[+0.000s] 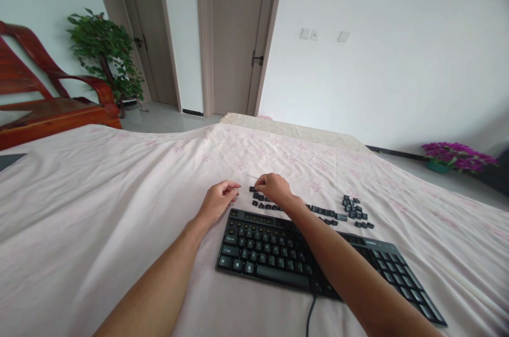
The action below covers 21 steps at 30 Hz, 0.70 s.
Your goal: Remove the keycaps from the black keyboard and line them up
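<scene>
Right hand (274,188): pinching a thin wire (252,176) (barely visible)
Left hand (218,200): fingers curled closed, contents unclear
Loose keycaps (353,209): lying in rows beyond the keyboard (270,249)
Keyboard: many keys still seated

Bare sheet (99,210) lies open left of the keyboard (262,252) (loose keycaps (352,209) crowd the strip behind it).

There is one keyboard (270,252), one left hand (218,202) and one right hand (274,188), two doors (234,35), one green plant (105,53), one red chair (47,109), and many loose keys (353,209).
</scene>
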{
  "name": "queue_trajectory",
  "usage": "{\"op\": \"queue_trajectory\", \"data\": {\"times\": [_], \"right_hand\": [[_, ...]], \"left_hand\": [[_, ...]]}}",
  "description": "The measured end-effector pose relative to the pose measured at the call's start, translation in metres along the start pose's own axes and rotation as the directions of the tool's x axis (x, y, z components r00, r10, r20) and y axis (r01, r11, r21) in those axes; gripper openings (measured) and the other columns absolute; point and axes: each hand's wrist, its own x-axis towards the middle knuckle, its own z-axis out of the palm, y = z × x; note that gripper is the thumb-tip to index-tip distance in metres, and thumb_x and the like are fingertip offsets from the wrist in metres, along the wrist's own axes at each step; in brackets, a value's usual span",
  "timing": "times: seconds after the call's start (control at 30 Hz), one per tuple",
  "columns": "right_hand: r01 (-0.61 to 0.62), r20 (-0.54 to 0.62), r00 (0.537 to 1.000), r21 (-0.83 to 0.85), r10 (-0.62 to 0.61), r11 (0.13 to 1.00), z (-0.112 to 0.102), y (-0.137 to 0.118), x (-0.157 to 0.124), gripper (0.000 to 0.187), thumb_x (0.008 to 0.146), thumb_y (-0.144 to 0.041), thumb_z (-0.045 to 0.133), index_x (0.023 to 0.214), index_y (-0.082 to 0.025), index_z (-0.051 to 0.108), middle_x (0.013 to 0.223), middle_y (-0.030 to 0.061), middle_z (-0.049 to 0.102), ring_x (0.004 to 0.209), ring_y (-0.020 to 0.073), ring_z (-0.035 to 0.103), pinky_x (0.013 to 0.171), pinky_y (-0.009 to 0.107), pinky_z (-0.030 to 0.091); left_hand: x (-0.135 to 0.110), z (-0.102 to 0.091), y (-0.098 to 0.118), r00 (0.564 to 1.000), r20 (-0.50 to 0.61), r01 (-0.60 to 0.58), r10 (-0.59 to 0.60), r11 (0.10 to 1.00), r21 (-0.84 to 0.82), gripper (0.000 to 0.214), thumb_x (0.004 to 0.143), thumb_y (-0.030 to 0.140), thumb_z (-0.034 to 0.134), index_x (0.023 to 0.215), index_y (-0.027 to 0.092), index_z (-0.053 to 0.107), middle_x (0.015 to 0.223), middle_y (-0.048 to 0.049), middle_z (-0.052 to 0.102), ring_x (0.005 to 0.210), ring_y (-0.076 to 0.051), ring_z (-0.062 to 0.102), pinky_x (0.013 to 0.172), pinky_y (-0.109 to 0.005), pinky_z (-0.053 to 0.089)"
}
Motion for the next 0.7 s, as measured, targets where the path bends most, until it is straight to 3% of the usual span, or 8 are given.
{"op": "queue_trajectory", "data": {"times": [0.43, 0.57, 0.7], "right_hand": [[0.01, -0.011, 1.0, 0.041, -0.009, 0.999, -0.003, 0.002, -0.002, 0.022, 0.077, -0.03, 0.062, 0.096, -0.024, 0.072, 0.087, 0.0044, 0.071, 0.08, 0.0175, 0.062, 0.066, 0.025, 0.041], [0.04, -0.095, 0.995, 0.13, -0.028, 0.991, -0.015, -0.002, -0.007, 0.028, 0.089, -0.032, 0.047, 0.089, -0.017, 0.07, 0.086, 0.0079, 0.07, 0.079, 0.0172, 0.061, 0.069, 0.025, 0.041], [0.188, -0.188, 0.973, 0.299, -0.135, 0.935, -0.042, -0.012, -0.032, 0.046, 0.097, -0.036, 0.025, 0.086, -0.016, 0.065, 0.088, 0.0075, 0.067, 0.082, 0.0165, 0.059, 0.076, 0.026, 0.041]], "left_hand": [[0.003, 0.001, -0.007, 1.0, 0.016, -0.01, 0.009, 1.0, 0.026, 0.032, 0.078, 0.035, 0.058, 0.102, 0.016, 0.067, 0.081, -0.0051, 0.069, 0.069, -0.016, 0.061, 0.059, -0.025, 0.046], [0.001, 0.001, -0.002, 1.0, 0.021, 0.005, -0.006, 1.0, 0.025, 0.033, 0.076, 0.037, 0.06, 0.1, 0.016, 0.067, 0.077, -0.0047, 0.069, 0.066, -0.016, 0.061, 0.058, -0.025, 0.045], [-0.002, 0.001, 0.004, 0.999, 0.035, -0.023, 0.023, 1.0, 0.014, 0.033, 0.076, 0.04, 0.06, 0.096, 0.015, 0.068, 0.078, -0.0045, 0.068, 0.066, -0.015, 0.059, 0.059, -0.024, 0.044]]}}
